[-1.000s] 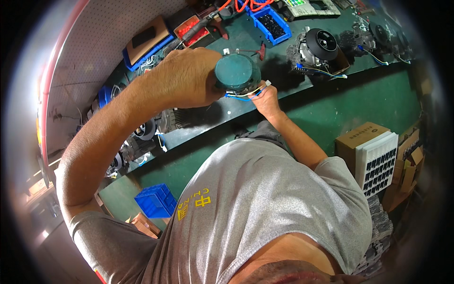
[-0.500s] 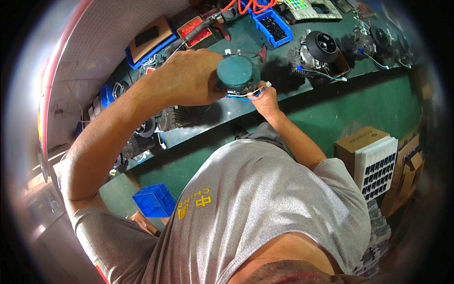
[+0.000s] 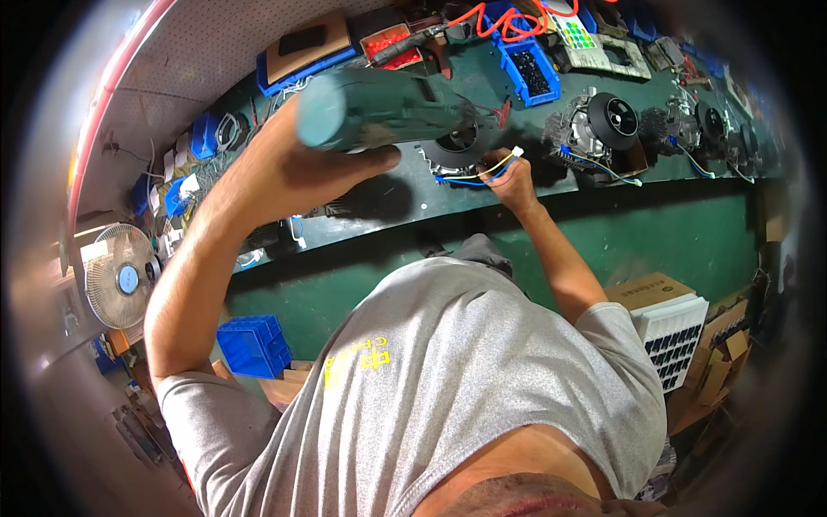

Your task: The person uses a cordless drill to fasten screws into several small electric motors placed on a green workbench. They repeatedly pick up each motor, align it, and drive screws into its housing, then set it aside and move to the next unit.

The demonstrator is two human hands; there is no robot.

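Note:
My left hand (image 3: 289, 172) is wrapped around a green power drill (image 3: 388, 105), held tilted above the bench. Its rounded rear end faces left and its front lies toward the fan motor. Most of the handle is hidden by the hand. Beneath the drill's front stands a motor with a black fan wheel (image 3: 454, 148), partly covered by the drill. My right hand (image 3: 514, 183) is closed on the motor's right edge, its fingertips partly hidden. Yellow and blue wires (image 3: 469, 178) with a white connector (image 3: 517, 152) run from the motor across that hand.
More fan motors (image 3: 610, 121) line the dark green bench (image 3: 370, 226) to the right. Blue bins (image 3: 531, 73), one with black parts, and a tray of red parts (image 3: 392, 45) sit behind. A blue crate (image 3: 254, 346) and a standing fan (image 3: 121, 277) are at left, cartons (image 3: 648, 291) at right.
The drill, earlier upright over the motor, has been lifted and tilted left by my left hand, uncovering the black fan wheel. My right hand stays at the motor. The view has shifted slightly.

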